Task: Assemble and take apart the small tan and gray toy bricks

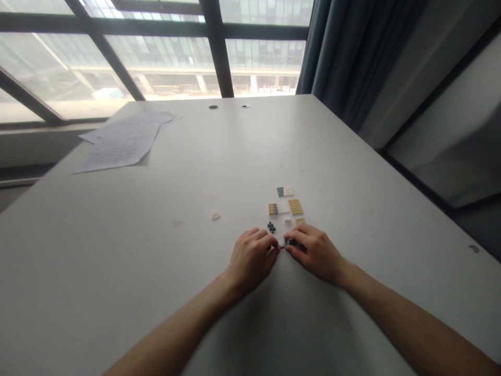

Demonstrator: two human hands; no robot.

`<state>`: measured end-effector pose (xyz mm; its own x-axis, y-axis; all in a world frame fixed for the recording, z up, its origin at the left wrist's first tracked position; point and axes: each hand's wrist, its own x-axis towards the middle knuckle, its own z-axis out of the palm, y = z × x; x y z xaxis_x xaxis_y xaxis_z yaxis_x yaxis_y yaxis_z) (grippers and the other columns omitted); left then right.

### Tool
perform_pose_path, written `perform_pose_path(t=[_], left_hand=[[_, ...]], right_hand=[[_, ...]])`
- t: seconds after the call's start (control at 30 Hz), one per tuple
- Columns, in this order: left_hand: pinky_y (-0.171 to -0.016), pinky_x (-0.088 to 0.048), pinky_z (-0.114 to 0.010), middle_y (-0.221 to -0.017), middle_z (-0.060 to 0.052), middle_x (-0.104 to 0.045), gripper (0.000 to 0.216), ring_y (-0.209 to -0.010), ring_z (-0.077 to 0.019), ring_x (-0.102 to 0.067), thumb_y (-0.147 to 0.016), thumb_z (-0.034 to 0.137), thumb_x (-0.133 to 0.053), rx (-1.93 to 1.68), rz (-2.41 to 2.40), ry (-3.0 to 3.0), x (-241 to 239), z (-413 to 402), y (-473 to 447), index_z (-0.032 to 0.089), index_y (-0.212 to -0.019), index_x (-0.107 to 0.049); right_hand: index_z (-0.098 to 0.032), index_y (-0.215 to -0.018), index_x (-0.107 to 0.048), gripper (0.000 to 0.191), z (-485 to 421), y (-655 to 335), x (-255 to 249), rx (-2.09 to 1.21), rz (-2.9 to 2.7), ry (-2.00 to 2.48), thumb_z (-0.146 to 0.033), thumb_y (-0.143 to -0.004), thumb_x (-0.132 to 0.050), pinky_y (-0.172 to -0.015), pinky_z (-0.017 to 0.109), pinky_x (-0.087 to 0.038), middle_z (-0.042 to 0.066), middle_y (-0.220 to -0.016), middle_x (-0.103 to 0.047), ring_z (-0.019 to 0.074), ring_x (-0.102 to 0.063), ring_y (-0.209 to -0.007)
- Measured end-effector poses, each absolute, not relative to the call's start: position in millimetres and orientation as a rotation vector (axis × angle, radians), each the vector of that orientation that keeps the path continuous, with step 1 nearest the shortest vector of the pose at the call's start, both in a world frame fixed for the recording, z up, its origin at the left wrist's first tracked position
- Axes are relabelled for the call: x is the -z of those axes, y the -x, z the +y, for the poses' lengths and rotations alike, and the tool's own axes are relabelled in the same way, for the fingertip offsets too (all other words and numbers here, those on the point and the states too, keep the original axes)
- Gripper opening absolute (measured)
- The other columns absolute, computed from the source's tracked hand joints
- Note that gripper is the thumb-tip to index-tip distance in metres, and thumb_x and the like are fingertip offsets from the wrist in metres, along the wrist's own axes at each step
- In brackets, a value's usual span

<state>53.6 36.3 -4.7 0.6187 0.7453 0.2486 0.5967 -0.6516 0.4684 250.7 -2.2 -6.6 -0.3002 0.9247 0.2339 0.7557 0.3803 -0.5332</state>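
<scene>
While the right hand (319, 251) holds a dark block (290, 242) in its fingers, below right of frame centre, the left hand (252, 256) has fingers narrow at a small grey piece (282, 246) (grip unclear); tan plate (295, 207) higher in frame.

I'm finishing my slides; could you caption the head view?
Left hand beside right hand, which grips a dark piece, at a white table; bricks lie beyond, papers far left.

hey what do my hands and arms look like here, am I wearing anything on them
Your bare left hand and bare right hand wear no gloves. The bare left forearm and bare right forearm show no sleeve, watch or bracelet.
</scene>
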Motion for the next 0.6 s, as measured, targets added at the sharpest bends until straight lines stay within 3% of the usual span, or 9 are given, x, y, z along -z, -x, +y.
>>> perform_pose_path(t=[0.37, 0.6], left_hand=[[-0.072, -0.041, -0.031, -0.075, -0.001, -0.063, 0.008, -0.072, -0.0169, -0.056, -0.079, 0.026, -0.067, -0.599, 1.08, -2.44, 3.2, 35.2, -53.7, 0.02, -0.078, -0.062], [-0.075, -0.041, -0.031, -0.081, -0.003, -0.063, 0.009, -0.078, -0.0181, -0.055, -0.083, 0.017, -0.054, -0.562, 1.042, -2.515, 0.9, 34.1, -54.5, 0.021, -0.083, -0.063]], right_hand=[[-0.02, -0.103, -0.064, 0.018, -2.0, -251.1, 6.1, -0.45, -2.132, 1.438, -0.02, -0.085, -0.062, -0.082, 0.032, -0.049, 0.006, -0.096, -0.063, 0.0196, -0.06, -0.089], [-0.019, -0.103, -0.065, 0.019, -1.4, -252.0, 7.8, -0.466, -2.129, 1.433, -0.02, -0.084, -0.062, -0.082, 0.033, -0.049, 0.006, -0.097, -0.063, 0.0203, -0.06, -0.089]])
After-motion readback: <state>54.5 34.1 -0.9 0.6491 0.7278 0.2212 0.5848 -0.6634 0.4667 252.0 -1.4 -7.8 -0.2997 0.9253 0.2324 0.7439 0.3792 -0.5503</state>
